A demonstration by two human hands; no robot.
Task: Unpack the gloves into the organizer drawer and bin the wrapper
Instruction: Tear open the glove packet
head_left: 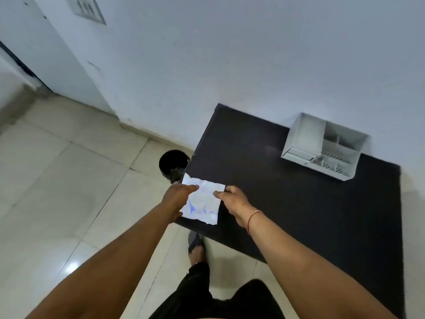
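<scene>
the bin (171,162), a dark round container, stands on the tiled floor (69,180) just beside the left edge of the table (299,215), partly hidden behind the table corner.

the left hand (178,199) pinches the upper left part of the glove packet (203,203), thumb on top. the packet is a white paper wrapper with blue print, creased, held over the near left corner of the table. it cannot be told whether the packet rests on the table or is lifted slightly clear.

the right hand (232,201) grips the right edge of the same packet, fingers closed on the paper. a thin red thread circles that wrist.

the organizer drawer (322,148), a pale grey unit with divided compartments, sits at the far right of the table against the wall, well apart from the hands. no gloves are visible in it.

step in hand, as judged: opening the packet. both hands hold opposite sides, a stance suited to tearing or peeling. whether the seal is already broken cannot be told.

next move calls for: pulling the two sides apart along the seal, with a steady grip so the gloves do not drop to the floor; then a reach rightward to the drawer, and the wrapper to the bin at left.
</scene>
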